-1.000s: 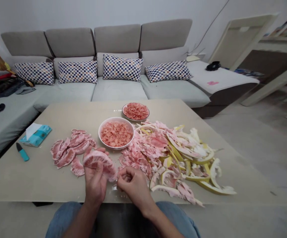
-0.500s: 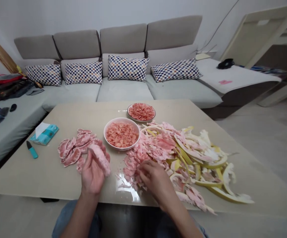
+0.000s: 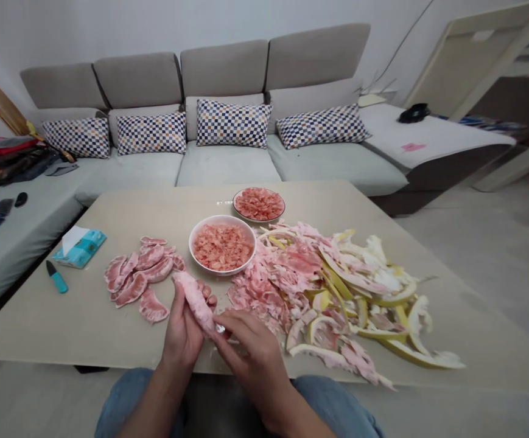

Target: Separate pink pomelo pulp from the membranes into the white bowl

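Note:
A pink pomelo segment (image 3: 195, 298) sits in my left hand (image 3: 182, 333), whose fingers curl around it above the table's near edge. My right hand (image 3: 251, 351) is closed, its fingertips pinching at the lower end of that same segment. Left of my hands lie several unpeeled pink segments (image 3: 139, 277) on the beige table (image 3: 86, 328). A white bowl (image 3: 222, 246) of peeled pink flesh stands just beyond my hands, and a second bowl (image 3: 259, 204) of flesh stands behind it.
A large heap of pink membrane and yellow-white peel (image 3: 337, 292) covers the table's right half. A teal tissue pack (image 3: 79, 246) and a small teal-handled knife (image 3: 56, 277) lie at the left. A grey sofa (image 3: 223, 164) with checked cushions stands behind the table.
My right hand left the scrap heap and came back to the segment. My left hand shifted toward the middle, turning the segment.

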